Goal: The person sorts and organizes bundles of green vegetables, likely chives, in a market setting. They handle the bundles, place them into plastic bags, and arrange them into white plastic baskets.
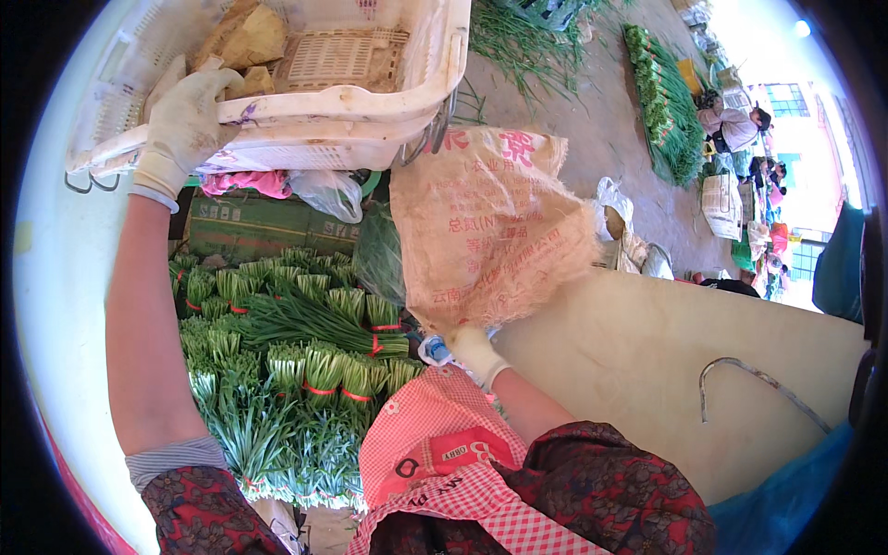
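My left hand (184, 121), in a pale glove, grips the near rim of a white plastic crate (388, 104). Pieces of torn brown cardboard (253, 38) lie inside the crate. My right hand (479, 355), also gloved, is closed on the lower end of a frayed woven sack (492, 222) with red printing. The sack hangs over part of the crate's right side. Beside that hand is a plastic bottle with a blue part (437, 347). Below the crate, banded bundles of green leafy vegetable (322, 374) stand in rows, with one longer bundle (312, 326) lying across them.
A green carton (270, 229) and a clear plastic bag (326, 193) sit under the crate. To the right are a tan panel (624, 333) and a metal hook (728, 364). Loose greens (527, 55) litter the floor; beyond are stacked bundles (662, 111) and a person (735, 128).
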`<state>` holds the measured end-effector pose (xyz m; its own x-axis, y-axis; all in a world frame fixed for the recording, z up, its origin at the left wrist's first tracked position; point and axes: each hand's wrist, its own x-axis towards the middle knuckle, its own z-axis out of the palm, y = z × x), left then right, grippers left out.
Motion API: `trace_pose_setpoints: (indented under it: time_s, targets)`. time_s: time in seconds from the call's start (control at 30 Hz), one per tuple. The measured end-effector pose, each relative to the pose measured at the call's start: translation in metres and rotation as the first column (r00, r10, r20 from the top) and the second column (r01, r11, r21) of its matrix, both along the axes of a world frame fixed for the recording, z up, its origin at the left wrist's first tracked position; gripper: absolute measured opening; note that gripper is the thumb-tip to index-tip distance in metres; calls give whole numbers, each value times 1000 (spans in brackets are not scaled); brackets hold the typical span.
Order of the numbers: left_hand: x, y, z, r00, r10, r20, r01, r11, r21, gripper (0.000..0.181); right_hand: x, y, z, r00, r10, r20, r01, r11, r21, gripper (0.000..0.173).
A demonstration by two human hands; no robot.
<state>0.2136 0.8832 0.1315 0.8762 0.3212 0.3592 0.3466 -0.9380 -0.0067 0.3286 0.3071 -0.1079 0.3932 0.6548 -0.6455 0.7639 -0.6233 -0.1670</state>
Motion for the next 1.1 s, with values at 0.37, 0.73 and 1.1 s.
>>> trace_pose_setpoints:
  time_s: [0.37, 0.73, 1.1]
  targets:
    - [-3, -8, 2, 989, 126, -75, -130, 990, -61, 61, -104, 60, 66, 831, 526, -178, -542, 839, -51, 18]
    - [-212, -387, -93, 798, 595, 98, -480, 725, -493, 58, 68, 156, 100, 832, -71, 550, -214, 874, 436, 31]
    - [-366, -825, -122, 505, 740, -444, -605, -63, -794, 57, 73, -18, -38, 451, -824, -342, 884, 466, 44, 47]
